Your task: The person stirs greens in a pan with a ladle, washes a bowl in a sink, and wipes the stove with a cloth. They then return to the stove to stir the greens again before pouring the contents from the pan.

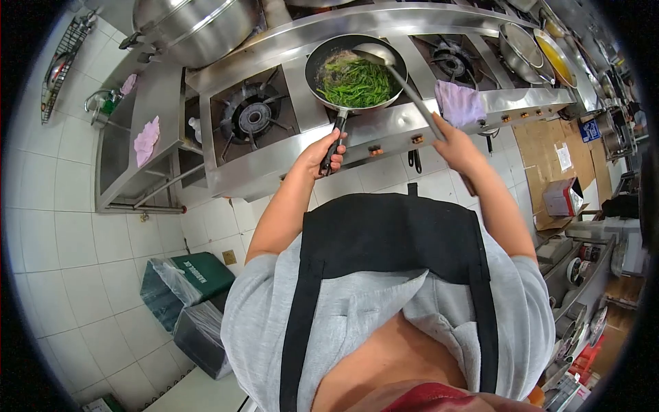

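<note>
A black frying pan sits over a burner of the steel stove, with chopped green vegetables spread across its middle and right. My left hand is wrapped round the pan's black handle. In my right hand is the long shaft of a metal ladle, gripped with the fingers closed. The ladle's bowl rests at the far right inside of the pan, over the edge of the greens. Its handle slants down to the right, past my wrist.
Left of the pan is a bare burner; another burner lies to the right. A lilac cloth hangs over the stove front. A large steel pot stands at back left. Green bin and cardboard are on the floor.
</note>
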A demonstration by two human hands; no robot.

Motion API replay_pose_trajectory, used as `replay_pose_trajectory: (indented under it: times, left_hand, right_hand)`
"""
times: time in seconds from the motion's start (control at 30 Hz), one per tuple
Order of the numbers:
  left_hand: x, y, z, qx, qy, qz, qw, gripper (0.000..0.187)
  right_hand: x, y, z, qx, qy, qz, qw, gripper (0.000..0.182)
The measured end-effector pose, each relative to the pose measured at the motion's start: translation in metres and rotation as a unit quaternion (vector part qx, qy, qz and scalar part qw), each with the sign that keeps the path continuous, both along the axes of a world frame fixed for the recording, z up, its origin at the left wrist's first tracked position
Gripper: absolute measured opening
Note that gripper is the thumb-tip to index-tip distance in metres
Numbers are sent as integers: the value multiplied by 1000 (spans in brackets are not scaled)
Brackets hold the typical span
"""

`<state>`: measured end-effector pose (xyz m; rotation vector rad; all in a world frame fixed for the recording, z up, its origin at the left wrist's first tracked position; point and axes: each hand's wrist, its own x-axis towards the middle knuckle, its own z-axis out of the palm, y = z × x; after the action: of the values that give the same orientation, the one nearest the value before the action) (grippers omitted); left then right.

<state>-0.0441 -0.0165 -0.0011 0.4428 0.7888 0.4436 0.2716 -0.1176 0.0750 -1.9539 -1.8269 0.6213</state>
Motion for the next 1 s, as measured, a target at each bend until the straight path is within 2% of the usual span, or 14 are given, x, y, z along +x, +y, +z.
replay_pose_trajectory:
  times: [0.03,0.07,0.1,0.13,0.17,0.23,0.37,0.43,0.57,0.63,0.73,0.8,0.87,1.0]
  left_hand:
    - [-1,-2,-3,-19,-38,16,999,29]
    - [-2,-3,-5,-35,-77,32,996,26]
    - [-2,-4,-8,-48,-72,57,995,23]
    - [-3,-6,-12,-49,-73,60,994,23]
    - [-5,-6,-16,-73,-106,64,990,22]
    - [-9,-5,-19,-97,-136,70,983,21]
    - [-18,-4,-21,-117,-165,65,977,24]
    - [-18,-1,-18,-107,-156,62,980,28]
    - [-18,-4,-15,-90,-124,58,987,25]
    - [-17,-3,-12,-72,-119,53,989,24]
    - [-18,1,-1,-69,-88,55,992,23]
    - [-19,2,-5,-77,-88,54,992,23]
    - [-19,3,-7,-78,-86,48,992,22]
    - [-16,1,-1,-88,-78,55,992,22]
  right_hand:
    - [7,-11,-3,86,-24,26,996,66]
    - [-1,-20,11,83,-26,30,996,66]
    - [-13,-30,38,-57,66,-22,996,66]
    - [-21,-37,56,-195,156,-73,966,66]
    - [-23,-41,60,-195,156,-70,966,66]
    - [-24,-45,65,-221,336,-58,914,63]
    - [-38,-56,92,-217,345,-49,912,63]
    - [-39,-56,99,-230,297,-33,926,65]
    - [-21,-23,31,-246,202,-11,948,66]
    - [-20,-7,9,-152,126,-13,980,66]
    - [-37,-20,17,-133,156,-34,978,67]
    - [-48,-31,43,-186,184,-55,964,67]
    - [-48,-37,46,-245,283,-27,927,67]
    - [-36,8,5,-206,276,-5,939,65]
